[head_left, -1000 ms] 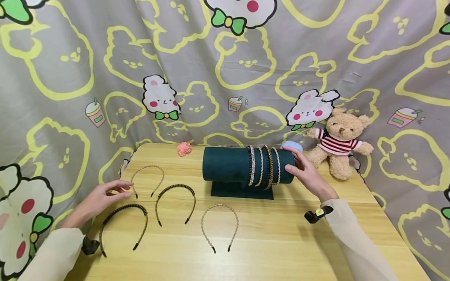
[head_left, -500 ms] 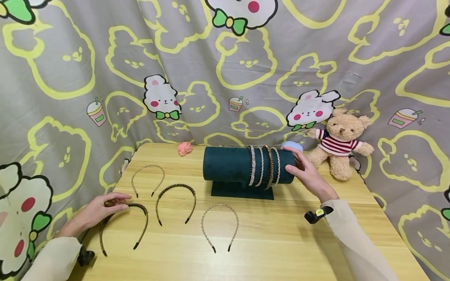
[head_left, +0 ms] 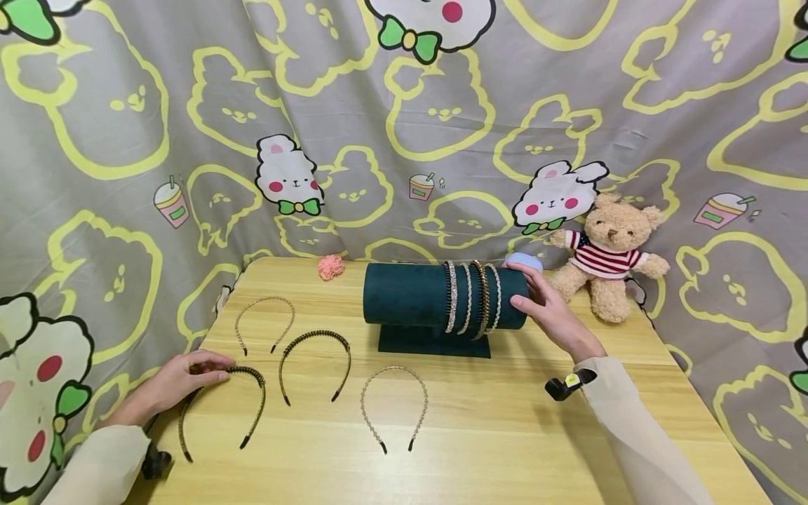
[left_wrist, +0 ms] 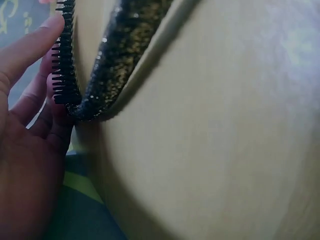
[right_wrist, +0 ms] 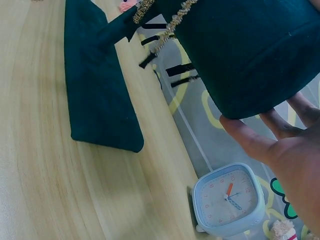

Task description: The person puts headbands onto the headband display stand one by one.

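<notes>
In the head view, lower left, the left hand (head_left: 179, 386) pinches a dark beaded headband (head_left: 250, 372) on the worktop (head_left: 499, 442); right of centre, the right hand (head_left: 555, 319) grips the green headband stand (head_left: 407, 294), fingers parted around its end.

Left wrist: the headband's teeth sit between thumb and fingers, upper left.

Right wrist: fingertips press the stand's edge; an alarm clock (right_wrist: 228, 200) stands at bottom.
</notes>
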### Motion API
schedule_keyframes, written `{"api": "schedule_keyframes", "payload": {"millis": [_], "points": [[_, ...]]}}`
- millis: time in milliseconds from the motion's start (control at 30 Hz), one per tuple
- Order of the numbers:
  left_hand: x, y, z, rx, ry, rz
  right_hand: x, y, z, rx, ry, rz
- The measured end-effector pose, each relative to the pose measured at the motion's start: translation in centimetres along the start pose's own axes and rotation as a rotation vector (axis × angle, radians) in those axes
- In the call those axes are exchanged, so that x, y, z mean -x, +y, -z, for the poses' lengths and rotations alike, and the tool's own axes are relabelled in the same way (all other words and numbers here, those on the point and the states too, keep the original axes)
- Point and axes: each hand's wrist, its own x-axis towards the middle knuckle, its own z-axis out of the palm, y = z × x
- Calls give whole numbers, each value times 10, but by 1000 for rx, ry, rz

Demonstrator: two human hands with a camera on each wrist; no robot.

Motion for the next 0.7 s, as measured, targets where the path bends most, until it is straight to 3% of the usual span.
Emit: {"api": "schedule_keyframes", "payload": {"millis": [433,700], "points": [[-2,7,1,-68,-27,20,1,-2,-1,-11,0,-4],[-2,12,14,-135,-21,-114,2,-2,-1,1,2,-13]]}}
